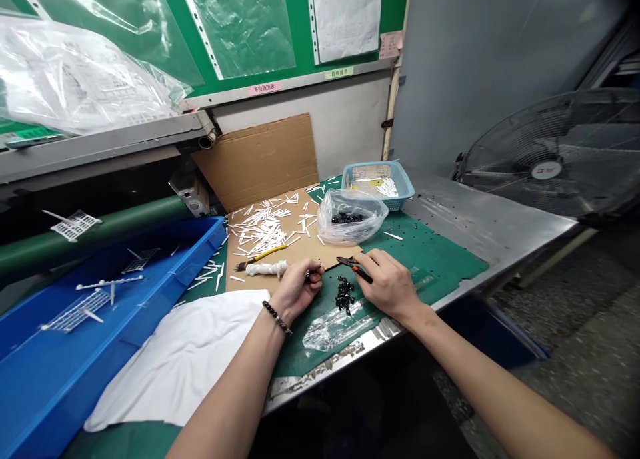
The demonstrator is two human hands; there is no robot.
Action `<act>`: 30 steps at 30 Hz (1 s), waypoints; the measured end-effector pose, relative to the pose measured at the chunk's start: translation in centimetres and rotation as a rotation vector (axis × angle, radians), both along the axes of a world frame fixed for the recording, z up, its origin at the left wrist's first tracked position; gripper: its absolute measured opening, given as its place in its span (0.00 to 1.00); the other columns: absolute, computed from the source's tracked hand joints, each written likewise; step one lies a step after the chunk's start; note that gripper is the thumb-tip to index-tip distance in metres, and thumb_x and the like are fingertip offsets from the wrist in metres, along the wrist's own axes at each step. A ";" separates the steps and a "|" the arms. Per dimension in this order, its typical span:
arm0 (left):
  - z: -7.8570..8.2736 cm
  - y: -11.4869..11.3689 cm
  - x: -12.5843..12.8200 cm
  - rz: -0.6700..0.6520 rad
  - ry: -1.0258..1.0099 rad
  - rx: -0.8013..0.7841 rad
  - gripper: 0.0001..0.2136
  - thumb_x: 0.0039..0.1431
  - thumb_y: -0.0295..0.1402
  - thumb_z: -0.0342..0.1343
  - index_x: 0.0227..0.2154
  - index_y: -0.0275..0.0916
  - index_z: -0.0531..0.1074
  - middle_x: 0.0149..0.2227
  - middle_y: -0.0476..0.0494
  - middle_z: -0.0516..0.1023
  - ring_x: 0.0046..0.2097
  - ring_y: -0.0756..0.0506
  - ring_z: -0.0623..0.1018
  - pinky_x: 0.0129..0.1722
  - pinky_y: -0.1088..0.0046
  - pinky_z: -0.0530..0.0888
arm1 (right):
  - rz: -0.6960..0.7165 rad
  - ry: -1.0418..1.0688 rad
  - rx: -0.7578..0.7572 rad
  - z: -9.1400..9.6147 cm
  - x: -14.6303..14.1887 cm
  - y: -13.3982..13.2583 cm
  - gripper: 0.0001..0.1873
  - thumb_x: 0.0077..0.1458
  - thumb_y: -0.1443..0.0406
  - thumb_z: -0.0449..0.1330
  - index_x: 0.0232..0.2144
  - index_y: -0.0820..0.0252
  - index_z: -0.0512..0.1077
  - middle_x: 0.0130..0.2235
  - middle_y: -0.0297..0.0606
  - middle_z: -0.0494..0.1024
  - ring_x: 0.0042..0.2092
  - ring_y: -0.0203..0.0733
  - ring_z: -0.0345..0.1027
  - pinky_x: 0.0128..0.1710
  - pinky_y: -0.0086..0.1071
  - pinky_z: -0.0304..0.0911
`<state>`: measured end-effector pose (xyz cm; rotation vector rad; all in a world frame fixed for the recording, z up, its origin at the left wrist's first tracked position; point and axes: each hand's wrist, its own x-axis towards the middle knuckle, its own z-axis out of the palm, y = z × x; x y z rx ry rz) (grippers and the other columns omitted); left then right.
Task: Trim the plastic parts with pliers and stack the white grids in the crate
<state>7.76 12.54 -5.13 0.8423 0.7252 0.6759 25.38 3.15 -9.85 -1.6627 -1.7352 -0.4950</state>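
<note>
My left hand [296, 287] rests on the green mat [430, 252], fingers curled in a pinch round a tiny part I cannot make out. My right hand [387, 282] is closed on the handles of small cutting pliers [350, 263] with orange-and-black grips, jaws pointing left toward my left hand. Between the two hands lies a small heap of black parts [345, 293]. An empty clear plastic bag [334, 327] lies flat just in front of the heap.
A clear bag of black parts [350, 215] and a light-blue basket [380, 182] stand behind. White sticks [263, 222] litter a cardboard sheet [280, 249], with a wrapped tool [267, 268]. A blue bin [100, 312] at left, white cloth [185, 359], a floor fan [555, 155] at right.
</note>
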 end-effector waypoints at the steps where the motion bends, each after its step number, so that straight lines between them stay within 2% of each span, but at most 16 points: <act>1: 0.0 -0.1 0.0 -0.011 -0.013 0.018 0.07 0.42 0.25 0.60 0.22 0.34 0.65 0.23 0.51 0.66 0.22 0.58 0.59 0.20 0.83 0.56 | 0.009 0.000 -0.007 0.0 0.0 0.0 0.09 0.59 0.67 0.55 0.43 0.61 0.70 0.37 0.41 0.70 0.39 0.46 0.62 0.39 0.35 0.57; 5: -0.1 -0.2 0.0 -0.048 -0.020 0.086 0.08 0.41 0.24 0.63 0.25 0.33 0.69 0.23 0.53 0.67 0.23 0.58 0.61 0.21 0.84 0.58 | 0.054 -0.007 -0.039 0.1 -0.1 0.0 0.11 0.59 0.67 0.56 0.44 0.61 0.69 0.38 0.42 0.70 0.40 0.47 0.62 0.41 0.36 0.57; 10: -0.5 0.0 -0.1 -0.064 -0.038 0.070 0.08 0.45 0.29 0.63 0.27 0.31 0.72 0.27 0.47 0.71 0.23 0.58 0.61 0.21 0.84 0.58 | 0.075 -0.018 -0.036 0.3 -0.1 0.0 0.12 0.58 0.66 0.57 0.45 0.61 0.69 0.39 0.42 0.69 0.40 0.47 0.61 0.42 0.37 0.56; 15: -0.7 0.1 -0.2 -0.096 0.008 0.103 0.11 0.42 0.25 0.67 0.30 0.31 0.73 0.28 0.47 0.72 0.23 0.58 0.62 0.20 0.84 0.58 | 0.079 -0.030 -0.043 0.5 -0.2 -0.1 0.11 0.59 0.66 0.57 0.44 0.61 0.70 0.39 0.42 0.69 0.40 0.47 0.61 0.42 0.37 0.56; 23: -0.2 -0.1 -0.3 -0.116 0.019 0.112 0.14 0.39 0.29 0.71 0.29 0.30 0.75 0.27 0.48 0.71 0.22 0.60 0.60 0.19 0.84 0.55 | 0.076 -0.048 -0.044 0.7 -0.4 -0.2 0.10 0.59 0.65 0.56 0.43 0.61 0.70 0.38 0.42 0.69 0.39 0.46 0.59 0.41 0.37 0.55; 30: -0.4 0.0 -0.4 -0.119 0.050 0.148 0.15 0.39 0.30 0.71 0.31 0.31 0.76 0.25 0.50 0.71 0.22 0.59 0.61 0.20 0.83 0.56 | 0.077 -0.068 -0.071 0.8 -0.4 -0.2 0.13 0.58 0.66 0.56 0.46 0.61 0.70 0.39 0.43 0.69 0.40 0.48 0.59 0.42 0.38 0.55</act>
